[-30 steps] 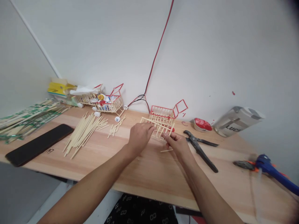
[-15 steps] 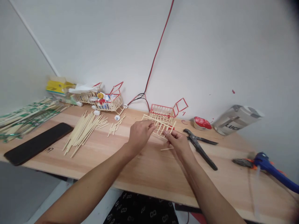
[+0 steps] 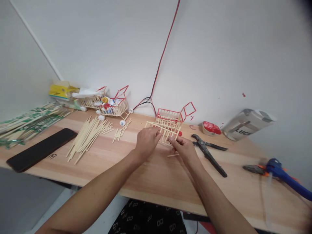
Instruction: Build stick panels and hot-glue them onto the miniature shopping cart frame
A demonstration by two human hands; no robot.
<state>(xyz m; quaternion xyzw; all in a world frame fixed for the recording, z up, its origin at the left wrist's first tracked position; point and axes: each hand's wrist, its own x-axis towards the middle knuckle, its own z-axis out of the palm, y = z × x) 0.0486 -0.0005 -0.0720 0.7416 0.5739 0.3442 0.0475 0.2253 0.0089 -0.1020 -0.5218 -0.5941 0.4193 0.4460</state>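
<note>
Between my hands is a small frame of pale wooden sticks [image 3: 166, 130], tilted just above the table. My left hand [image 3: 148, 139] grips its left side, with the fingertips partly hidden behind the thumb and sticks. The thumb and fingers of my right hand [image 3: 182, 146] pinch its lower right corner. Behind the frame stands a stick-built miniature shopping cart [image 3: 170, 114] with a red rim and red handle; the frame covers its lower part. One loose stick [image 3: 173, 155] lies on the table beside my right hand.
Left lie a stick pile [image 3: 85, 138], shorter sticks [image 3: 121, 130], a black flat case [image 3: 41, 149] and packaged chopsticks [image 3: 36, 122]. Behind them stands a cart filled with bottle caps [image 3: 113, 105]. Right are pliers [image 3: 209, 154], a red-stained dish [image 3: 211, 128], a clear bag [image 3: 250, 125] and a blue glue gun [image 3: 280, 174].
The stick frame has shifted slightly left and turned a little in my hands. My right hand has moved slightly left with it; my left hand stays nearly in place.
</note>
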